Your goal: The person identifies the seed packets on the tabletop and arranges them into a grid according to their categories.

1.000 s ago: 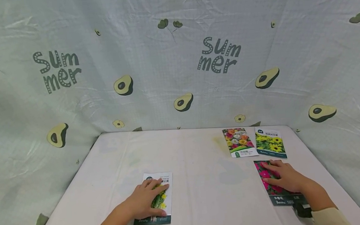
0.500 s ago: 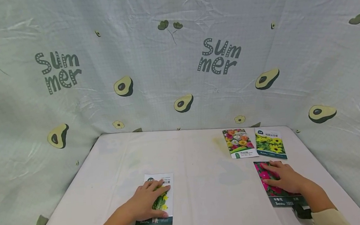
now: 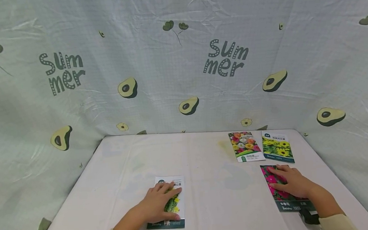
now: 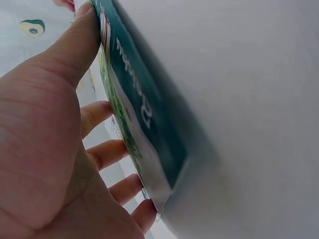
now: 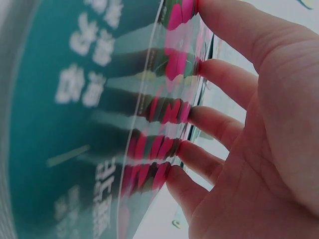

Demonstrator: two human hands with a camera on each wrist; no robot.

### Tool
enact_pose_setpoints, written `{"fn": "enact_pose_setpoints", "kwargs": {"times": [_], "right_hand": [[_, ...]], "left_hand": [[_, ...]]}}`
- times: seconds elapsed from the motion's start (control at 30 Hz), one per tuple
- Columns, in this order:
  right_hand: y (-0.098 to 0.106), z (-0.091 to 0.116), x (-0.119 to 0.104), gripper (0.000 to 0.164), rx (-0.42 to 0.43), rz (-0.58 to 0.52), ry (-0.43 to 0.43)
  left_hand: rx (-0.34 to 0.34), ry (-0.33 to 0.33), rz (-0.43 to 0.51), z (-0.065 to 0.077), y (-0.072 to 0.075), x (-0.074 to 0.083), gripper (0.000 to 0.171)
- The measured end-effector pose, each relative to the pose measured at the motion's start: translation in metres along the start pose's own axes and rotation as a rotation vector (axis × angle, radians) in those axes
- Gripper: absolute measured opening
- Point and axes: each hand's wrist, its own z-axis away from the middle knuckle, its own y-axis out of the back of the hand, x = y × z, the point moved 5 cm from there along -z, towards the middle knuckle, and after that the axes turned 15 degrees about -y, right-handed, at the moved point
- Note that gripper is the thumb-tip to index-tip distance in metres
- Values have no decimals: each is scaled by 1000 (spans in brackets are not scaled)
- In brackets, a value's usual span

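- Two hands, left hand (image 3: 156, 203) and right hand (image 3: 292, 183), rest with fingers spread, neither visibly pinching.
- Beneath the left: yellow-flowered packet (image 3: 172, 205), shifted slightly toward the right hand, apparently slid.
- Beneath the right: pink-flowered packet (image 3: 280, 194), unmoved; mixed-colour packet (image 3: 245, 144) and second yellow packet (image 3: 277, 147) beyond.

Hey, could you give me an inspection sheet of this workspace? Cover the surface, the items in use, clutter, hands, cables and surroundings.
Surface: white tabletop, with faint discoloured patches.
Items in use: dandelion-like yellow-flower packet under the left hand; pink-flower packet under the right hand. Both partly covered.
Clutter: mixed-flower packet and sunflower-like packet, side by side at the far right; whether their edges touch is unclear.
Hands: both palm-down, fingers spread, fingertips touching their packets.
Cables: nothing seen.
Surroundings: pale backdrop printed with avocados, flowers and "summer", behind and beside the tabletop.
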Motion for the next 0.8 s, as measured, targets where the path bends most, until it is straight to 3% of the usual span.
{"fn": "enact_pose_setpoints", "kwargs": {"times": [0.8], "right_hand": [[0,3,-7,86,-11,8,-2]], "left_hand": [[11,10,22,-4,0,0,89]]}}
